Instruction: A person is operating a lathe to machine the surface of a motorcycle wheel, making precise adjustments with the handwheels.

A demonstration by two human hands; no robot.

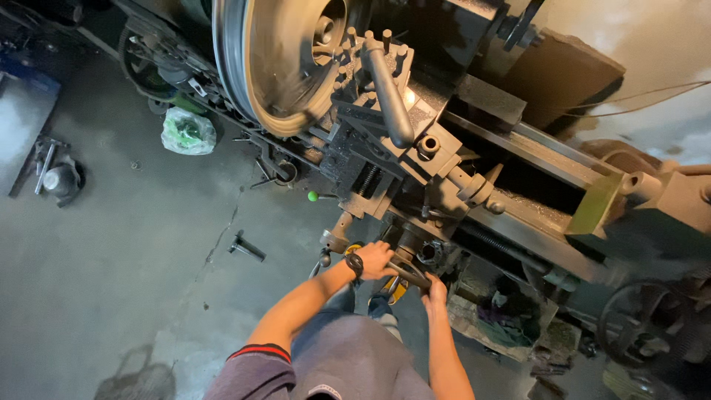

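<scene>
A: Grey workshop floor (111, 244), big lathe (474, 170)?
B: Yes. Both hands grasp its 1 crank handle (409, 275), low on the front: left hand (375, 259) clenched, right hand (435, 290) wrapped round.

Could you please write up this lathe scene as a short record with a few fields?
Setting: workshop with a concrete floor and a large metal lathe
Workpiece: large round disc on the lathe, blurred as if spinning
Left hand: on the handwheel at the lathe's front, dark band on the wrist
Right hand: gripping the same handwheel from the other side
On the floor: green bag, loose dark metal tool
Near the carriage: green knob
</scene>
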